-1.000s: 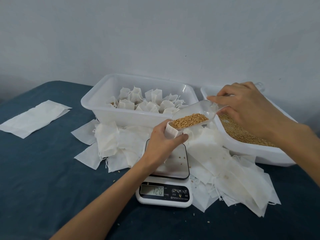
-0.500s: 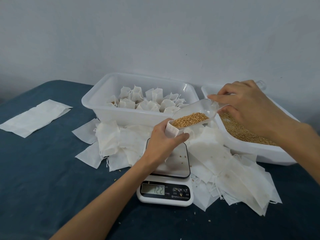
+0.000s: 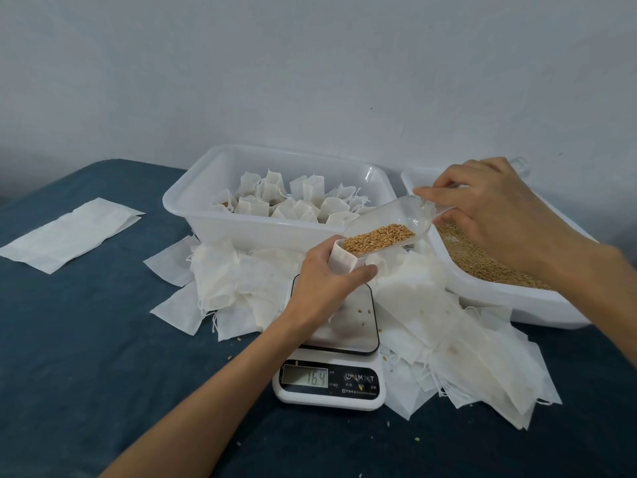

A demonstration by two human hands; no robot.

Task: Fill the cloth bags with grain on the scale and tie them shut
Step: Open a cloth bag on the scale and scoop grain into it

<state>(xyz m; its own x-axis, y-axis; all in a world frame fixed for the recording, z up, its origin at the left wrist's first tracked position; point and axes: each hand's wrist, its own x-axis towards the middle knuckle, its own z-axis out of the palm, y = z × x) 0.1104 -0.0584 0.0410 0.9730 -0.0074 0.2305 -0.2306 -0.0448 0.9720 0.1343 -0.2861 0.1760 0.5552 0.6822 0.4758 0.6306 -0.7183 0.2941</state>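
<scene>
Now the left hand [image 3: 325, 274] pinches a small cloth bag [image 3: 342, 260] upright above the scale [image 3: 331, 379], which reads 16.4. Just above it, the right hand [image 3: 496, 208] grips a clear scoop [image 3: 393, 224] of grain [image 3: 377, 238]. Tip slowly, keeping the lip inside the bag's mouth and watching the readout.

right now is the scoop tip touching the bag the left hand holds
Touching. The head view shows the clear scoop resting its tip on the open mouth of the cloth bag held by the left hand, with no gap between them.
</scene>
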